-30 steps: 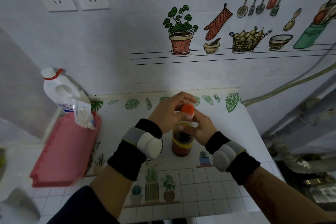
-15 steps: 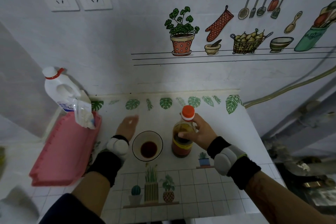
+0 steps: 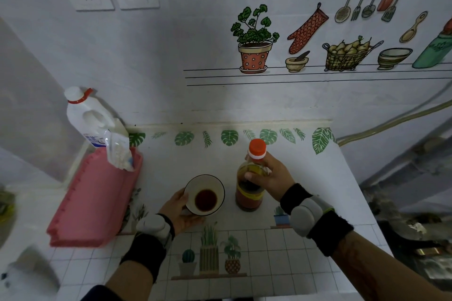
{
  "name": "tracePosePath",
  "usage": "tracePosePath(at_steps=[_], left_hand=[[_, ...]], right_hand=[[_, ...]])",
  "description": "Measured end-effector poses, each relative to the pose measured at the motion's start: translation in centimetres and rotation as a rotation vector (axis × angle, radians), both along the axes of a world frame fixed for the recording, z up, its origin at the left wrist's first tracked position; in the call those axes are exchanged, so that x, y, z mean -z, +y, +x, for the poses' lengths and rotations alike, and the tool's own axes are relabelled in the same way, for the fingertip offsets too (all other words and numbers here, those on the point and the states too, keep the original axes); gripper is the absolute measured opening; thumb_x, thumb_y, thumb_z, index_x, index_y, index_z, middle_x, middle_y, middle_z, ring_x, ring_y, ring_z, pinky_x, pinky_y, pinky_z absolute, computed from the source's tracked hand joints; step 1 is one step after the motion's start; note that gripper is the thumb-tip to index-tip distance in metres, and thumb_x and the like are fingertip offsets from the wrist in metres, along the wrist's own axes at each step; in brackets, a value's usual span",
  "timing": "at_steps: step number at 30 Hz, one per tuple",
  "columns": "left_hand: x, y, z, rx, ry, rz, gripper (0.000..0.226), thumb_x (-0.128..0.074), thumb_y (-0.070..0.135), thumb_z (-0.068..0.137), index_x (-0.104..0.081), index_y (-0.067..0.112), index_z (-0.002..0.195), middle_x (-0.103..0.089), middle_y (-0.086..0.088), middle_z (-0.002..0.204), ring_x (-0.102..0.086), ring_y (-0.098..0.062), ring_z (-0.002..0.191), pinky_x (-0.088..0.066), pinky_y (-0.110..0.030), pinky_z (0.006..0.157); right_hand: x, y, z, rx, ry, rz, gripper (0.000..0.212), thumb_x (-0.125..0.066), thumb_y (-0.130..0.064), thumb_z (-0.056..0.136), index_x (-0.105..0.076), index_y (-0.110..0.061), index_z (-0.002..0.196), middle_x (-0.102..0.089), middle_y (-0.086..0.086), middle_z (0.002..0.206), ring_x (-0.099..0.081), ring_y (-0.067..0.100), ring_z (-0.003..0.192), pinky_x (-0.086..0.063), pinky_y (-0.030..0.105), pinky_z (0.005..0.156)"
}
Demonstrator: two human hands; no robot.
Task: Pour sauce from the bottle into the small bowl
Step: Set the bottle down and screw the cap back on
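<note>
A person's right hand (image 3: 271,178) grips the capped, upright sauce bottle (image 3: 250,183) near the middle of the counter (image 3: 318,178), while the left hand (image 3: 182,210) cups the small bowl (image 3: 205,195) just beside it, dark sauce pooled inside.

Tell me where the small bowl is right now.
In the head view, the small bowl sits on the counter left of the upright sauce bottle, with the left hand cupping its near-left rim and the pink tray further left.

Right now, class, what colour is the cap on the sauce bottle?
Orange, above a white ring on the sauce bottle; the cap shows clearly in the head view.
</note>
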State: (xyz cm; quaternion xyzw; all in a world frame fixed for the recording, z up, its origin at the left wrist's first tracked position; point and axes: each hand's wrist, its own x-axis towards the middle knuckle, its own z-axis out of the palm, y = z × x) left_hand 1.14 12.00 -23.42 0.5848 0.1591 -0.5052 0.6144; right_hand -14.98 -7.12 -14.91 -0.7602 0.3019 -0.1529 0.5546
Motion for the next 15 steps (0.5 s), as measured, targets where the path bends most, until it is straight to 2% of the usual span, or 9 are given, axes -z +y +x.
tracePosePath(at_steps=[5,9,11,15], left_hand=[[-1.8,-0.6,2.6,-0.034,-0.079,-0.030,0.041,-0.042,0.023,0.096,-0.036,0.022,0.136,-0.040,-0.015,0.126,-0.056,-0.037,0.085,-0.059,-0.043,0.048],[-3.3,-1.4,6.5,-0.090,-0.112,-0.049,0.037,-0.040,0.022,0.097,-0.039,0.022,0.134,-0.040,-0.017,0.128,-0.055,-0.036,0.087,-0.058,-0.047,0.054],[-4.2,-1.8,8.5,-0.113,-0.141,-0.053,0.036,-0.039,0.023,0.097,-0.040,0.022,0.133,-0.043,-0.016,0.126,-0.055,-0.035,0.088,-0.058,-0.047,0.054],[-5.4,-2.8,11.6,-0.153,-0.171,-0.047,0.024,-0.040,0.022,0.097,-0.045,0.023,0.120,-0.052,-0.010,0.104,-0.056,-0.031,0.084,-0.058,-0.044,0.058]], right_hand=[[-1.1,-0.1,3.0,-0.023,-0.035,-0.010,0.049,-0.072,-0.020,0.069,-0.055,-0.020,0.115,-0.061,0.003,0.114,-0.055,0.023,0.110,-0.044,0.041,0.098],[-2.9,-0.4,6.7,-0.050,-0.087,-0.016,0.048,-0.071,-0.014,0.073,-0.052,-0.027,0.116,-0.057,-0.003,0.114,-0.052,0.018,0.109,-0.041,0.034,0.097],[-3.6,-0.6,9.0,-0.077,-0.099,-0.019,0.047,-0.071,-0.016,0.074,-0.052,-0.024,0.116,-0.058,-0.002,0.115,-0.052,0.019,0.110,-0.040,0.033,0.096],[-4.3,-1.3,13.6,-0.095,-0.096,0.008,0.049,-0.071,-0.018,0.073,-0.052,-0.019,0.119,-0.060,0.007,0.120,-0.054,0.026,0.113,-0.043,0.039,0.098]])
